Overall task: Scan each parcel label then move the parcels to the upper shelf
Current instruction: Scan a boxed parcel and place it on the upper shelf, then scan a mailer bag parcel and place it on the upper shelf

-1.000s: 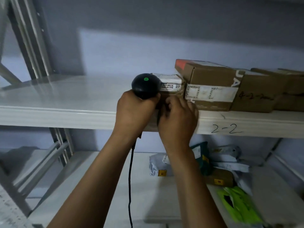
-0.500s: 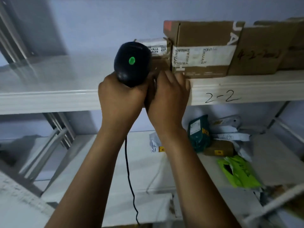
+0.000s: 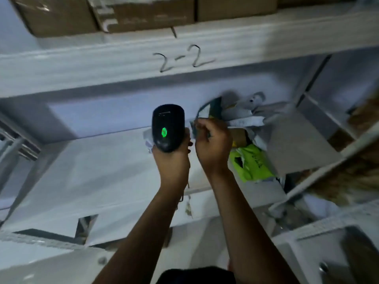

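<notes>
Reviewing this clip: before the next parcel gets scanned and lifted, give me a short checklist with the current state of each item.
1. Scanner in the left hand, green light lit: ok.
2. Right hand has a grip on a parcel: it pinches the dark green parcel at the lower shelf pile, but the contact is blurred: cannot tell how firm.
3. Label faces the scanner: a white patch shows on the parcel, its print unreadable: cannot tell.
4. Room on the upper shelf marked 2-2: cardboard boxes fill the visible stretch: not ok here.
5. More parcels wait below, such as the yellow-green bag: ok.
</notes>
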Motion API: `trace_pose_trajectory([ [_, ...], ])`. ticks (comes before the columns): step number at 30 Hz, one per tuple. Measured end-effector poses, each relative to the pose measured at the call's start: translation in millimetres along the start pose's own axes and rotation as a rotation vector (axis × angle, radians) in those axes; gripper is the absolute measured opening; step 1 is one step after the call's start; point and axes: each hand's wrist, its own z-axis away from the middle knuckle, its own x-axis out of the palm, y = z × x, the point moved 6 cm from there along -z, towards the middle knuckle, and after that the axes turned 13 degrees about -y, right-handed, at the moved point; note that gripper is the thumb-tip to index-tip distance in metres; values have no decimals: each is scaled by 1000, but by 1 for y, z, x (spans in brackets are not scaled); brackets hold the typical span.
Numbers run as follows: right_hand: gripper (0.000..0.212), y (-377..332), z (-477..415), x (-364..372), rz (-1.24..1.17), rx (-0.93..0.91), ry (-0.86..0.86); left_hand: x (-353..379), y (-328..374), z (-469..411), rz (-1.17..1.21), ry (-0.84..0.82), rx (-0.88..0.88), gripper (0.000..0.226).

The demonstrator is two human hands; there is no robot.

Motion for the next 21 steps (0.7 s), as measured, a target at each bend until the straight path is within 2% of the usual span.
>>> trace_pose_trajectory([
  [3,29,88,13,-37,84,389,-65,57,-69,7,1,-92,-232,20],
  [7,37,184,29,-88,323,681,-242,118,-155,31,-62,-172,-570,22],
  [8,45,211,35,-96,373,717,-357,129,-171,35,-88,-166,-647,23],
  [11,90,279,75,-89,476,762,-979,153,-208,44,-66,-95,-813,26],
  [12,100,296,91,-87,482,763,-1100,161,-218,46,-36,-67,-847,25],
  [13,105,306,103,-84,466,748,-1141,166,-225,46,-9,-36,-867,23],
  [14,104,311,110,-80,449,680,-1104,170,-231,46,24,-10,-873,21],
  [16,100,310,113,-78,456,511,-907,177,-237,45,49,14,-874,13],
  [18,95,307,109,-78,484,419,-771,180,-240,42,30,37,-842,4],
  [21,81,299,102,-78,536,354,-656,174,-239,38,-56,81,-776,10],
])
